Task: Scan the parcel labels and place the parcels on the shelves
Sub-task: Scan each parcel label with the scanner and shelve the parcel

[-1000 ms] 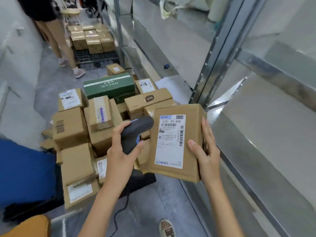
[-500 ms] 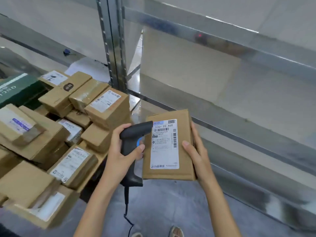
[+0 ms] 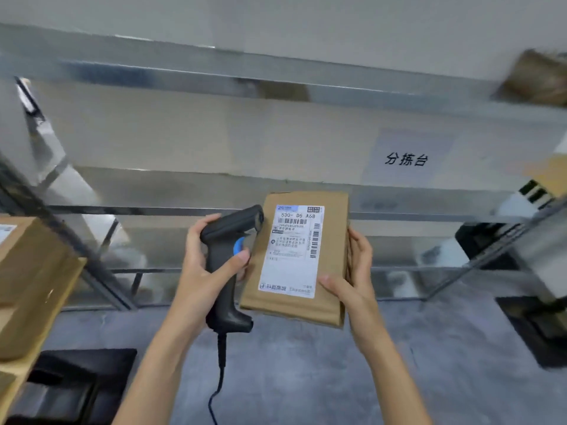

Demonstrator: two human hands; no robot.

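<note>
Parcel held up before bare metal shelving, scanner beside its label.

The long steel shelf [image 3: 196, 188] runs open behind the hands, with grey floor below and stacked cartons [image 3: 33, 271] crowding the left edge. The flat brown cardboard parcel [image 3: 329, 299] carries a smooth white label [image 3: 291, 250]. The right hand [image 3: 352, 277] grips its right edge, thumb on the label. The left hand [image 3: 205, 271] wraps the matte black scanner [image 3: 228, 265], thumb apparently by its blue button, nose touching or just beside the parcel.
</note>
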